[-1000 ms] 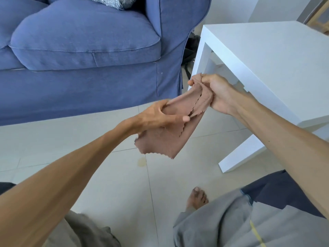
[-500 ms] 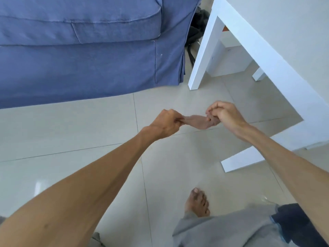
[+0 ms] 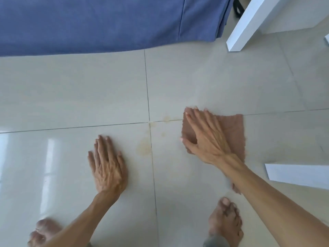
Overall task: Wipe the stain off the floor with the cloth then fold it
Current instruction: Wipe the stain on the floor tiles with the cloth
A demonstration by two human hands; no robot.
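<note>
A brown cloth (image 3: 235, 129) lies flat on the pale tiled floor (image 3: 71, 97). My right hand (image 3: 204, 138) presses down on it with the fingers spread, covering its left half. A faint yellowish stain (image 3: 145, 147) marks the tiles around the grout crossing, just left of the cloth, with smaller smears toward the cloth's edge. My left hand (image 3: 106, 164) rests flat on the bare tile to the left of the stain, fingers apart and holding nothing.
A blue sofa skirt (image 3: 106, 24) runs along the top. White table legs stand at the upper right (image 3: 247, 25) and at the right edge (image 3: 299, 175). My bare feet (image 3: 226, 223) are at the bottom, one each side.
Both hands held the bunched cloth in the air before. Now the cloth is spread on the floor under my right hand, and my left hand has let go and rests on the tile.
</note>
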